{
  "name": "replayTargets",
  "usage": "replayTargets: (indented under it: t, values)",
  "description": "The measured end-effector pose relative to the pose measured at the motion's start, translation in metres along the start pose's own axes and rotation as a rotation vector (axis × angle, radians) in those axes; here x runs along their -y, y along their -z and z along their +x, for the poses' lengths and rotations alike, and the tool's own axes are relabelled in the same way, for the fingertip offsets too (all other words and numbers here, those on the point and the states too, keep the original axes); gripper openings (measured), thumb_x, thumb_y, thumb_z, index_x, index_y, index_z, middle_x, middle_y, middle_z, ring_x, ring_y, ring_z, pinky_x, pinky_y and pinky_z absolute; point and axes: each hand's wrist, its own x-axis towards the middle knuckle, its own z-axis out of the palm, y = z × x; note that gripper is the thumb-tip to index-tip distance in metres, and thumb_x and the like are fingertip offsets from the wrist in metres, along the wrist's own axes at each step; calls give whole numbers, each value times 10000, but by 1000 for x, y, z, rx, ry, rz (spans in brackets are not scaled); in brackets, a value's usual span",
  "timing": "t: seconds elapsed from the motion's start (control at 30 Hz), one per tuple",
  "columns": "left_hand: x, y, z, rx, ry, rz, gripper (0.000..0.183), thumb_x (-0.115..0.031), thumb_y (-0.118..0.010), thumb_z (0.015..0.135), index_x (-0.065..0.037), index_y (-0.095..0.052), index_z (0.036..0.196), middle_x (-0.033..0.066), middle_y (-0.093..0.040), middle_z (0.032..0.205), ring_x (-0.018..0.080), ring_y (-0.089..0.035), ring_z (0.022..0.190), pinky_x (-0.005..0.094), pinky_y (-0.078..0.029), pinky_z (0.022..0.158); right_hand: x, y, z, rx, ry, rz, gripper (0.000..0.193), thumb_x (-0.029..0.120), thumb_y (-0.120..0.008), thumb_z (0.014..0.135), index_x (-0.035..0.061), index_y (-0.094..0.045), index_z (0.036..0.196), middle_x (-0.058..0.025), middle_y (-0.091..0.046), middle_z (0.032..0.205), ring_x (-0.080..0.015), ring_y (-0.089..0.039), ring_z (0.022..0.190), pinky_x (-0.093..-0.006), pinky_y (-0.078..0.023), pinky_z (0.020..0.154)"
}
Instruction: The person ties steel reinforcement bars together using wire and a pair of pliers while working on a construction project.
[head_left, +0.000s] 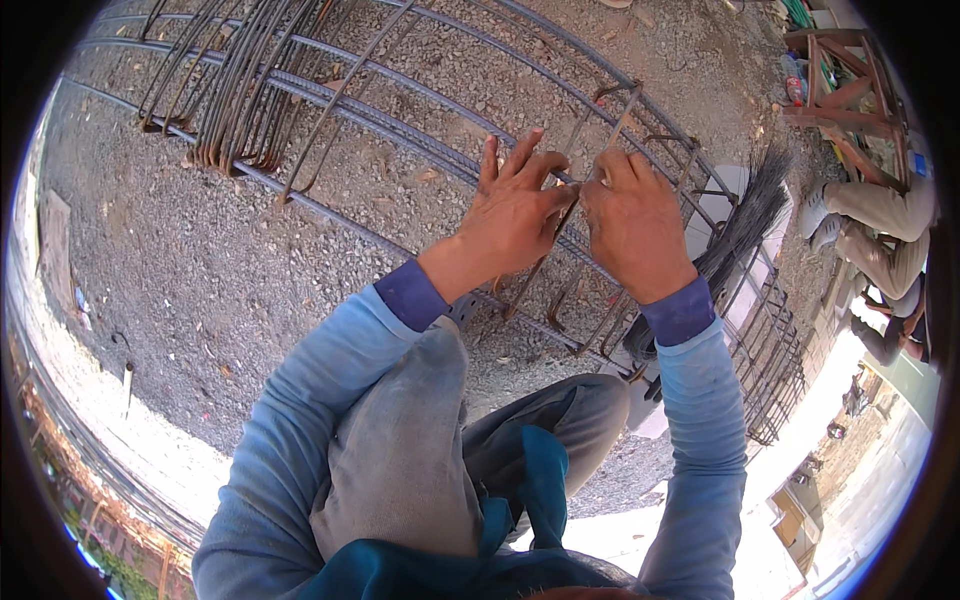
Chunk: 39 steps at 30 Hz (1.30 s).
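Note:
A cage of long ribbed rebars [400,143] crosses in front of me, with bent steel stirrups [332,118] around the bars. Both my hands meet over one stirrup where it crosses a long bar. Thumb and forefinger of my left hand [505,218] are pinched together there, while its other fingers stick up. Close beside it, my right hand [637,225] has its fingers curled inward, the tips near the left thumb. Whatever the fingertips grip is too small or hidden to tell. A bundle of thin dark wires [742,222] lies just right of my right hand.
Several stirrups [235,125] hang packed together at the far left of the cage. A mesh-like steel cage [770,350] lies to the right. Beyond are a brown frame [845,95] and a seated person [880,220]. Gravel ground [200,270] lies beneath.

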Motion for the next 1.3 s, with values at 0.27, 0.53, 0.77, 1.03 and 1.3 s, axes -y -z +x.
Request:
replayTargets:
  t: [0.27, 0.53, 0.77, 1.03, 1.3]
  values:
    - [-3, -14, 5, -95, 65, -139, 226, -143, -652, 791, -122, -662, 1015, 45, -582, 1172, 296, -416, 1274, 600, -246, 1054, -18, -18, -1, 203, -628, 673, 142, 132, -596, 836, -5, -621, 860, -118, -628, 718, -234, -622, 635, -359, -480, 572]
    - [1, -22, 11, -265, 41, -66, 135, -176, -696, 761, -133, -687, 889, -13, -645, 993, 229, -537, 1078, 441, -334, 909, -51, -25, -2, 352, -1191, 1351, 136, 167, -640, 839, 42, -632, 891, -18, -628, 724, -77, -546, 571, -224, -392, 425]
    - [0, -22, 13, -287, 45, -49, 106, -179, -686, 772, -152, -687, 874, -12, -637, 952, 221, -545, 1014, 430, -334, 893, -55, -30, -17, 469, -1268, 1539, 167, 224, -649, 851, 63, -632, 893, -4, -609, 706, -51, -486, 526, -197, -347, 404]
    - [-4, -22, 16, -309, 36, -43, 107, -179, -686, 773, -177, -694, 880, -15, -629, 949, 214, -543, 1009, 433, -326, 904, -42, -27, -14, 380, -1152, 1089, 173, 178, -659, 814, 30, -617, 733, -6, -557, 600, -65, -451, 491, -239, -326, 416]
    - [-1, -24, 17, -275, 17, -59, 145, -167, -687, 768, -185, -701, 911, -22, -628, 982, 222, -537, 1032, 439, -321, 915, 30, -15, -32, -10, -1280, 1588, 228, 116, -595, 872, -12, -654, 1052, 18, -500, 617, -55, -428, 527, -223, -326, 471]
